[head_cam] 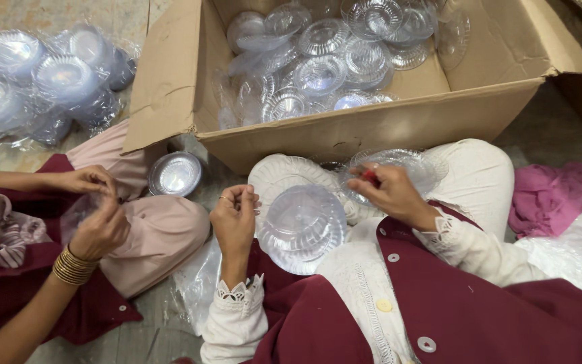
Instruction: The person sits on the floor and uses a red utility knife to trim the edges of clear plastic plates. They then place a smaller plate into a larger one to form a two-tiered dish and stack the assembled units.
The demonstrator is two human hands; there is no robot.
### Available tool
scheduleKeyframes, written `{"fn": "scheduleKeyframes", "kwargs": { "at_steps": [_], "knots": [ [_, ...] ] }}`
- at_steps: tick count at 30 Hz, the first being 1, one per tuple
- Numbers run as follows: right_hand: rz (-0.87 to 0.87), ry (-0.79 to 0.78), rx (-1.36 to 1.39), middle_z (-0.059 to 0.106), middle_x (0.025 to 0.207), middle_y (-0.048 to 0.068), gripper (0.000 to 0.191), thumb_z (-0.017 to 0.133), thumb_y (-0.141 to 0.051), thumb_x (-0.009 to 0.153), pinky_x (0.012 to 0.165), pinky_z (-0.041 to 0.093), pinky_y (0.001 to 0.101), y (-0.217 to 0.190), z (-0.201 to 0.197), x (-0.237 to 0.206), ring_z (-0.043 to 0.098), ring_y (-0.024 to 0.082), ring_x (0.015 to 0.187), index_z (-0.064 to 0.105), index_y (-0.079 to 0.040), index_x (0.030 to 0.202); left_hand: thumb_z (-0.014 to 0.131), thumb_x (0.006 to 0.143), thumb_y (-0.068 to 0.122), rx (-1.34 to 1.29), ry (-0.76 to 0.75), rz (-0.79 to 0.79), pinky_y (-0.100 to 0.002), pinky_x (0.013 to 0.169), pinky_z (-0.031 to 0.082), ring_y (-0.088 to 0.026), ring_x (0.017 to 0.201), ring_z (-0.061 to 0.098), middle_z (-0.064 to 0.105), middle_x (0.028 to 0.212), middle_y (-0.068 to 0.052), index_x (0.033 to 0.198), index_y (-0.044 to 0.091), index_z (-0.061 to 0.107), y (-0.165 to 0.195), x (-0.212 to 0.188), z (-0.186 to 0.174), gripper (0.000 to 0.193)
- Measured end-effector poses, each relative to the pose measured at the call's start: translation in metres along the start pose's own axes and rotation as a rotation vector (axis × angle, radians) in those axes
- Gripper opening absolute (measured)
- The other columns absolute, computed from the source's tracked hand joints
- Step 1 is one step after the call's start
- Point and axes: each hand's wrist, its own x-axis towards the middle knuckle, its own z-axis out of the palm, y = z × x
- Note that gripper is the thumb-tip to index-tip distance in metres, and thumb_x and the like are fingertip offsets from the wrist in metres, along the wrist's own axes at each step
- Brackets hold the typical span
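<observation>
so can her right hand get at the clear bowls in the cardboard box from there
Probably yes: the right hand sits just below the cardboard box, whose top is open, with the clear bowls uncovered, though it already pinches something red.

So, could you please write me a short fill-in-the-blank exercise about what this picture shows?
1. The left hand touches a stack of clear plastic ____ on the lap.
2. The right hand pinches something small and ____ in colour.
3. The cardboard box stands ____, with bowls inside.
4. A co-worker's wrist wears ____ bangles.

Missing words: bowls; red; open; gold
</observation>
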Motion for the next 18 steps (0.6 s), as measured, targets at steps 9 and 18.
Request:
{"fn": "scheduleKeyframes", "kwargs": {
  "at_steps": [9, 18],
  "knots": [
    [0.177, -0.152, 0.453, 0.064, 0.070, 0.002, 0.022, 0.068, -0.021, 0.100, 0.049, 0.039, 0.0245, -0.003, 0.024, 0.012, 0.049, 0.006, 0.056, 0.074, 0.000, 0.098, 0.066, 0.100, 0.030, -0.286, -0.034, -0.191, -0.025, 0.065, 0.059, -0.011, 0.072, 0.073, 0.076, 0.084, -0.008, 0.100, -0.002, 0.071, 0.005, 0.001, -0.002, 0.033],
    [0.198, 0.205, 0.340, 0.068, 0.078, -0.001, 0.024, 0.074, -0.025, 0.096, 0.061, 0.049, 0.0256, 0.049, -0.005, -0.001, 0.058, 0.005, 0.069, 0.073, -0.002, 0.090, 0.080, 0.088, 0.027, 0.330, -0.257, 0.024, -0.037, 0.085, 0.054, -0.025, 0.094, 0.072, 0.076, 0.100, -0.014, 0.103, 0.002, 0.075, -0.060, -0.007, -0.025, 0.030]
  ]
}}
